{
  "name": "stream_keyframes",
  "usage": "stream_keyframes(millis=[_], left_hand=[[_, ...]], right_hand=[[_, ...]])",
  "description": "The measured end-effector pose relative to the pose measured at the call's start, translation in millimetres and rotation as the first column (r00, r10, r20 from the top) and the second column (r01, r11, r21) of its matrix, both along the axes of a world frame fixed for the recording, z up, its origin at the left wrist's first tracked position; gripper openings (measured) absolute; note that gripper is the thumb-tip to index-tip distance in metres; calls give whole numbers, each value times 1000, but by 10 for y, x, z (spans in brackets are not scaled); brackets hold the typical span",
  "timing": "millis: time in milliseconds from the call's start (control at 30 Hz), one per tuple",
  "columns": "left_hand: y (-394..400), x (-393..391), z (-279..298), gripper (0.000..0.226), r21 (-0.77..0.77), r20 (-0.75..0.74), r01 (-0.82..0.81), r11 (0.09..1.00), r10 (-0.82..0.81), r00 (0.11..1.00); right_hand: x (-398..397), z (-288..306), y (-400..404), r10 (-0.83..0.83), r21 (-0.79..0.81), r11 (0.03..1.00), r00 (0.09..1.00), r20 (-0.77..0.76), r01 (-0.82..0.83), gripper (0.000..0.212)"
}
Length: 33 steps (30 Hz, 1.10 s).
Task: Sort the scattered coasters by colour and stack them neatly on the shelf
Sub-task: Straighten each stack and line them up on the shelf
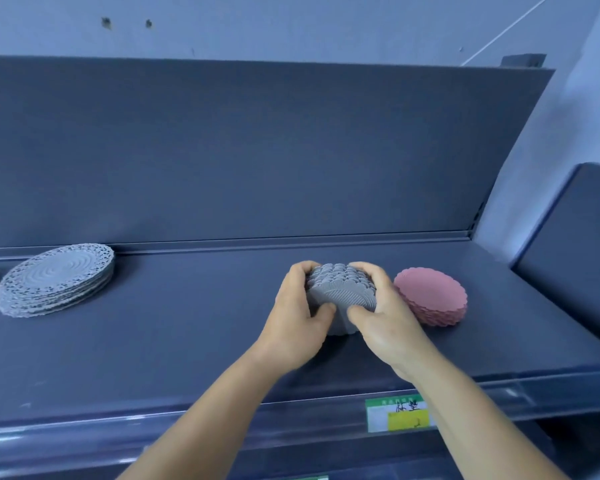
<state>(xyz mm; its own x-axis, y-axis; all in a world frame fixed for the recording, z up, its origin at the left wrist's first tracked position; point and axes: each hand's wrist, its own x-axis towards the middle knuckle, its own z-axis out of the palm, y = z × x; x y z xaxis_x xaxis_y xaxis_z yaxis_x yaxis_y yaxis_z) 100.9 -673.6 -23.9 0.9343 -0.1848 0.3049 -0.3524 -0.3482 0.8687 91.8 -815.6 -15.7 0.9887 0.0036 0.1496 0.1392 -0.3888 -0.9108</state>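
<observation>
Both the left hand (300,317) and right hand (383,318) have fingers clamped around a small stack of grey scalloped coasters (340,292) tilted on the dark shelf (187,323), just left of the pink scalloped coaster stack (433,296); loosening unevenly could fan it out or nudge the pink pile.

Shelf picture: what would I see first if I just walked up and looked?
First you'd spot the two hands in the middle, the left hand and the right hand, gripping a stack of grey coasters that sits on the dark shelf. Just to its right sits a pink stack, the brightest thing there. Far off to the left lies a wider, flatter grey stack with lacy edges.
</observation>
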Motion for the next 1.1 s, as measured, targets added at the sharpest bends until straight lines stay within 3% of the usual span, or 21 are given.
stream_keyframes(millis=[233,400,567,733,1100], left_hand=[[15,19,-41,37,6,-23,83,997,-83,996],[55,4,-48,37,80,7,106,991,-107,994],[69,28,7,44,160,-1,56,986,-56,998],[33,190,104,40,57,-161,-122,991,130,978],[-155,412,37,35,163,-258,-227,960,264,929]], right_hand=[[34,-35,3,19,-4,1000,1000,-7,-19,56],[19,-37,-8,3,-103,995,1000,4,-2,53],[6,-19,1,-59,-171,983,998,11,60,54],[31,-52,-46,-274,-68,959,961,23,275,56],[-39,-70,-35,-241,-397,887,970,38,236,43]])
